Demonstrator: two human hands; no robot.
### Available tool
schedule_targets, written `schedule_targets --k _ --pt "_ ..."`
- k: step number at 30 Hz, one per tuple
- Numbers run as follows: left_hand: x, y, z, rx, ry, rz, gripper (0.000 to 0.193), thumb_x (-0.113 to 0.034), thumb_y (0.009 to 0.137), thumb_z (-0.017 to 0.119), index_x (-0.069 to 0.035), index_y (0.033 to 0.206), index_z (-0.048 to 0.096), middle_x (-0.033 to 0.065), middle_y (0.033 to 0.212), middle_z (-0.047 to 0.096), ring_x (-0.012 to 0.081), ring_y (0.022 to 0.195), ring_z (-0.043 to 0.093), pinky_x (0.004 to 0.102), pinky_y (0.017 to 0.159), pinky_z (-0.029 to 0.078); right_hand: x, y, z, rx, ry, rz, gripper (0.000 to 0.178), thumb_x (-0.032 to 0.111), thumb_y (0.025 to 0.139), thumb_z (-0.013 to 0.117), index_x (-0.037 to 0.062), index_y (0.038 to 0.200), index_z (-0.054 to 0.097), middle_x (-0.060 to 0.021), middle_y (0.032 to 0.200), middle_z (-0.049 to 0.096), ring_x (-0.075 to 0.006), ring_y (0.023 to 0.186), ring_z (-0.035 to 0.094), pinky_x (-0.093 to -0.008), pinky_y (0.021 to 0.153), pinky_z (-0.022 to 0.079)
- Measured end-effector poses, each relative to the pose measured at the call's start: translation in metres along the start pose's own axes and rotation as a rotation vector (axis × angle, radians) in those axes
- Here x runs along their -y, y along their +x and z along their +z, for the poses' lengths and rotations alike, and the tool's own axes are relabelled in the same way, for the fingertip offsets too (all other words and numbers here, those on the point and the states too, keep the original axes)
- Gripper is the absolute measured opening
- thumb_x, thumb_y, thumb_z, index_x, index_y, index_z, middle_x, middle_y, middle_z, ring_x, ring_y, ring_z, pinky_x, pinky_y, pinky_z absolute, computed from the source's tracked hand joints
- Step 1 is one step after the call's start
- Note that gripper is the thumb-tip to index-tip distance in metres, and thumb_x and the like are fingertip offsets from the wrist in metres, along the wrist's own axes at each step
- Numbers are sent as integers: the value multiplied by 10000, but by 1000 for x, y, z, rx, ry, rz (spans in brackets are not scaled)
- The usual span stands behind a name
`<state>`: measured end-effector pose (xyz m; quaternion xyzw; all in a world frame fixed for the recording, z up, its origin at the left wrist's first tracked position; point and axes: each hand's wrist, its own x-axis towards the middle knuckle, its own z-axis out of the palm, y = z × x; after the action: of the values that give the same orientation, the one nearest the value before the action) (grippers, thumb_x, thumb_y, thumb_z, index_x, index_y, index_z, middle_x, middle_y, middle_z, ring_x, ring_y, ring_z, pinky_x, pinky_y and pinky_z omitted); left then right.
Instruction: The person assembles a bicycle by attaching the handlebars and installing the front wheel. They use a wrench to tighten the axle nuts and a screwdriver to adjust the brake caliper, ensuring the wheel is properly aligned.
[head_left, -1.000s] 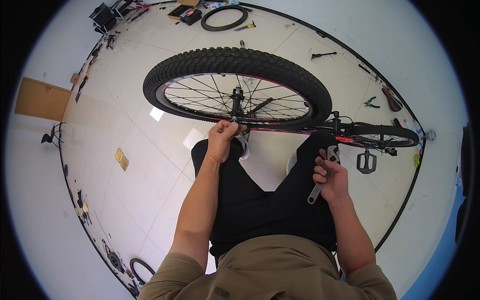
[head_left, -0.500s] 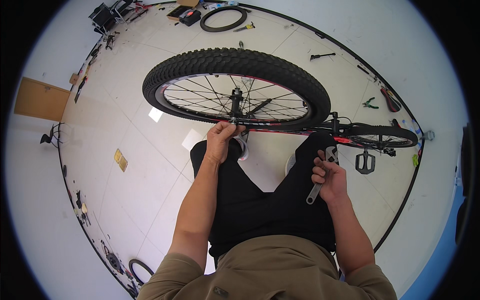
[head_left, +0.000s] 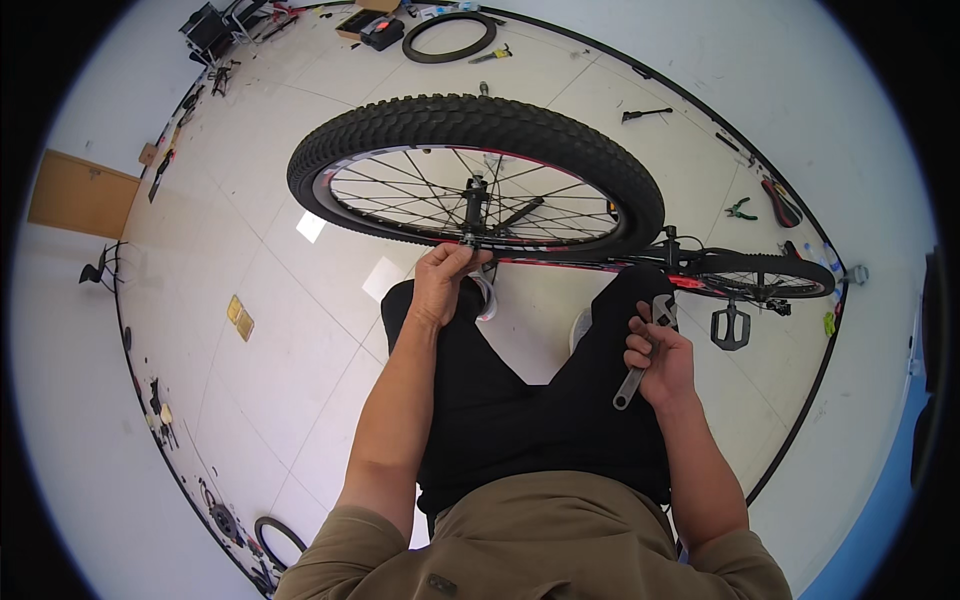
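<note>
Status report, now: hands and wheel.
Left hand pinching silver metal axle end of black knobby-tyred bicycle wheel. Right hand gripping grey metal adjustable wrench. Nothing visibly blocking.

Bright, even light. Two patches of glare (head_left: 383,279) shine on the glossy floor (head_left: 290,390) between its middle and left edge. Fisheye distortion bows the floor's edges; the view's corners are black. The wheel (head_left: 480,118) is crisp; small items (head_left: 167,413) along the left edge look soft.

Two hands (head_left: 440,283) (head_left: 668,362), one wrench (head_left: 630,386), two spoked wheels (head_left: 480,115) (head_left: 768,262), one pedal (head_left: 731,328), one red-and-black saddle (head_left: 782,204), one door (head_left: 83,197)
</note>
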<state>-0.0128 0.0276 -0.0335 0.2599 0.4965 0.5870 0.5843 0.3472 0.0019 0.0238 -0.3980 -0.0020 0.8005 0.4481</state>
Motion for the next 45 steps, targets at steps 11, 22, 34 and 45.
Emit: schedule_targets --k 11,22,34,45 --pt "-6 -3 4 25 -130 -31 213 -171 941 620 34 914 673 159 932 725 280 965 703 378 962 490 -1 0 2 -5 0 0 369 48 874 534 42 1243 545 -92 998 616 -112 652 440 -230 523 337" --pt "-1 0 3 -44 35 -12 139 -141 905 693 -19 862 643 130 899 723 224 911 702 328 891 498 -1 0 1 -6 -2 2 369 45 871 532 42 1239 546 -93 996 620 -112 649 441 -229 522 335" --pt "-8 -4 7 -17 -28 -11 165 -151 922 664 12 911 686 146 924 728 249 931 706 361 929 503 0 0 1 -3 -7 -4 376 45 869 533 33 1245 541 -95 1000 615 -112 654 438 -228 525 339" --pt "-8 -3 6 -14 -130 -33 130 -116 895 712 7 879 672 136 899 726 251 927 713 363 928 515 -1 1 1 -8 -2 3 370 49 872 535 31 1241 550 -87 997 615 -112 652 436 -227 523 338"
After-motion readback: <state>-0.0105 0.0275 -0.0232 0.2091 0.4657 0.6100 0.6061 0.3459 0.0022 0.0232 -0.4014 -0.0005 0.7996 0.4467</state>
